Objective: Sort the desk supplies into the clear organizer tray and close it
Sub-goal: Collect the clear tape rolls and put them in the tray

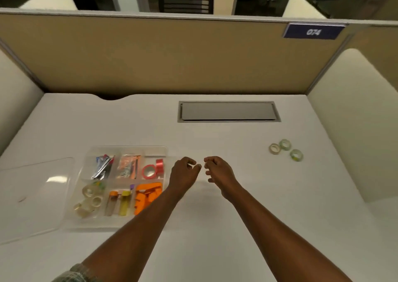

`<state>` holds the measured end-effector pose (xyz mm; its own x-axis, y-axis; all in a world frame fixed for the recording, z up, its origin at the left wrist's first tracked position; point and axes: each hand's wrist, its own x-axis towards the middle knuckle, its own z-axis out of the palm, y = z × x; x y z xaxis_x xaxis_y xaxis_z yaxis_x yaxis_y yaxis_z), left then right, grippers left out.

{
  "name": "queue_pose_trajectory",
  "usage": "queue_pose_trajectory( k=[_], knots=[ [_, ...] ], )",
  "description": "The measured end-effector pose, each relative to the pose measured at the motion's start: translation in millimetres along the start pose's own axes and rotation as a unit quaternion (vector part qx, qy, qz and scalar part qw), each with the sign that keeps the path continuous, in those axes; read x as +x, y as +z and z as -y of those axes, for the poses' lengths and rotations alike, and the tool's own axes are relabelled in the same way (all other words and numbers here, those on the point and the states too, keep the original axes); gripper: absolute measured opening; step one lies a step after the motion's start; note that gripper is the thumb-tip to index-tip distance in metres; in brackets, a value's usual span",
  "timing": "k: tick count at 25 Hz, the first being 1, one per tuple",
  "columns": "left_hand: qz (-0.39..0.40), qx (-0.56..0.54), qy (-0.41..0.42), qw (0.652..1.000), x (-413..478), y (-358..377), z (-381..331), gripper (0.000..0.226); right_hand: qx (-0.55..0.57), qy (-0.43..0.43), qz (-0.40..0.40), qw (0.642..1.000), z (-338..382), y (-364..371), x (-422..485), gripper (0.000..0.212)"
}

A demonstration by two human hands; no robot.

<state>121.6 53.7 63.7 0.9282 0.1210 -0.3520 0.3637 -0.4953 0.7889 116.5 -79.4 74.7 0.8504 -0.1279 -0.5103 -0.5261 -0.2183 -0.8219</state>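
**A:** Your clear organizer tray (127, 147) sits lower left of the frame, and all six compartments have something in them. I see red tape rolls (153, 169) in the upper right one and clear tape rolls (90, 197) in the lower left one.

**B:** So most of your sorting looks done. But over at the right of the frame, three tape rolls (285, 144) lie loose on the desk (237, 206), well apart from the tray.

**A:** And your lid (36, 195) lies flat just left of the tray, so closing hasn't happened yet.

**B:** Your hands? Both hover mid-frame. Your left hand (185, 172) is just beside the tray's right edge and your right hand (217, 169) is close to it. The fingers are loosely curled and neither hand is grasping anything.

**A:** So by my reckoning you've got those three rolls to bring in, then the lid goes on.
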Motion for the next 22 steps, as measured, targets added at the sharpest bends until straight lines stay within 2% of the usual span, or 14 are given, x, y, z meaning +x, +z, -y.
queue_pose_trajectory(
  k=[7,11,16,19,22],
  knots=[
    [0.079,0.054,0.029,0.995,-6.3,114.5,-60.2,0.027,-0.011,0.036,-0.113,0.993,-51.0,-141.7,31.7,0.027],
    [0.103,0.070,0.026,0.992,-9.1,150.7,-74.9,0.025,-0.205,-0.019,-0.192,0.959,-76.3,-202.5,58.5,0.040],
    [0.102,0.098,0.019,0.990,-10.1,166.7,-75.6,0.023,-0.465,-0.049,-0.119,0.876,-84.6,-228.8,92.4,0.065],
    [0.101,0.119,0.016,0.988,-9.6,168.2,-71.7,0.021,-0.507,-0.036,-0.148,0.848,-87.4,-226.5,104.4,0.062],
    [0.101,0.130,0.008,0.986,-7.7,168.5,-70.2,0.018,-0.506,-0.031,-0.167,0.846,-95.6,-226.8,111.2,0.051]
  ],
)
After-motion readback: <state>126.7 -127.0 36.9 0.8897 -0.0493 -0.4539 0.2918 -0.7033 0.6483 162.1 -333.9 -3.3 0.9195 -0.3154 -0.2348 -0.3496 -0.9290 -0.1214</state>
